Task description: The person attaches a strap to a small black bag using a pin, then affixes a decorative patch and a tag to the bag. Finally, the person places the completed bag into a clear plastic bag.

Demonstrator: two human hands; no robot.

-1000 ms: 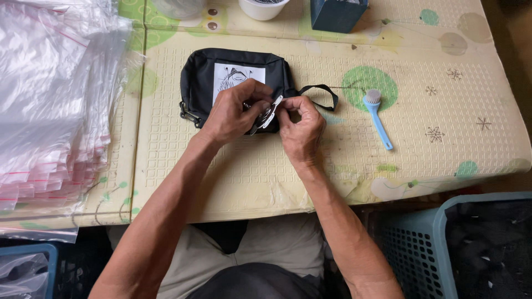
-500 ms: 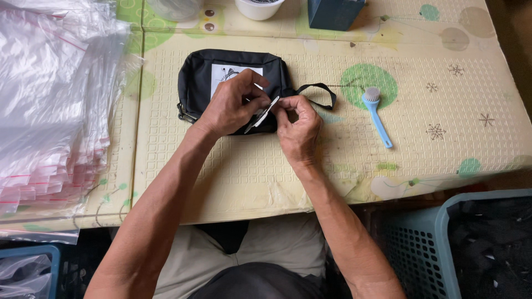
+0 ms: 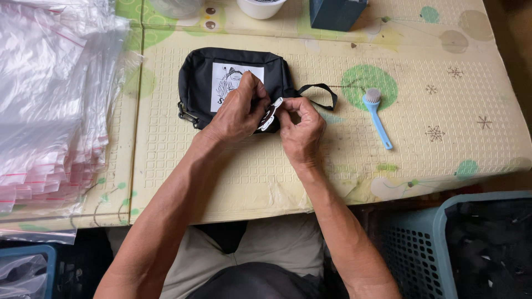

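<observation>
I see a black fabric pouch [image 3: 199, 88] lying flat on the surface [image 3: 221, 171], which is covered by a cream foam mat embossed in a small square grid, with green circles and snowflake prints. The pouch is soft and rectangular with rounded corners, carries a white square patch with a dark line drawing, and trails a thin black strap loop [image 3: 321, 91] off its right end. My left hand [image 3: 235, 111] rests over the pouch's lower right part, fingers curled and pinching a small black-and-white tag [image 3: 270, 115]; my right hand [image 3: 302, 127] meets it from the other side, thumb and forefinger closed on the same tag. Just to the right, apart from the strap, lies a light blue plastic brush [image 3: 378, 117] with a round bristled head and slim handle. At the left edge sits a thick stack of clear, glossy plastic bags [image 3: 50, 99] with red strips. A teal perforated basket [image 3: 443, 243] stands below right.
</observation>
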